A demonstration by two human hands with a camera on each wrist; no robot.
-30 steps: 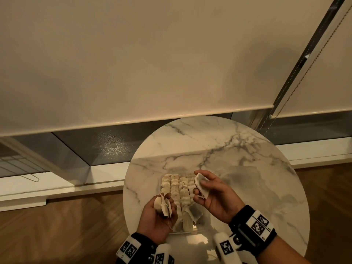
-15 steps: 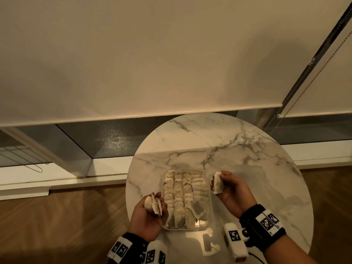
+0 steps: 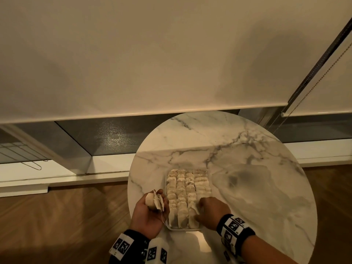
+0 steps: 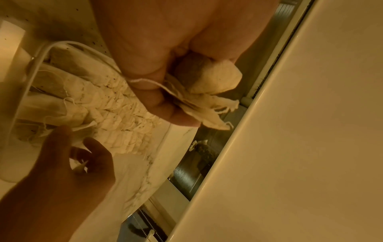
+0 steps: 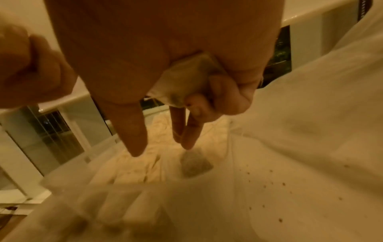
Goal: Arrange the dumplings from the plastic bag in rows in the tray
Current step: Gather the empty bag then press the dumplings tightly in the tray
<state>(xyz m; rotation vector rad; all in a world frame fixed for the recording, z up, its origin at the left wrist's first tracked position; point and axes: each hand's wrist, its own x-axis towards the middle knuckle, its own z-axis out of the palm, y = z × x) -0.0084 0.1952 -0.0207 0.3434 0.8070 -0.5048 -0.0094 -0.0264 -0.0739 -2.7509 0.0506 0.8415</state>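
Left hand (image 3: 150, 212) grips a small bunch of dumplings (image 3: 154, 201), held above the table's (image 3: 247, 187) near left edge, just left of the tray (image 3: 172, 227). Right hand (image 3: 213, 211) is low over the tray's near right corner, curled fingers (image 5: 225, 99) clutching one dumpling (image 5: 186, 81), thumb and forefinger reaching down. Rows of dumplings (image 3: 187, 189) fill the tray.

Both hands (image 3: 150, 210) (image 3: 211, 210) curled, gripping.

A home room: marble side table (image 3: 247, 149), wood floor (image 3: 62, 216), roller blind (image 3: 133, 54).
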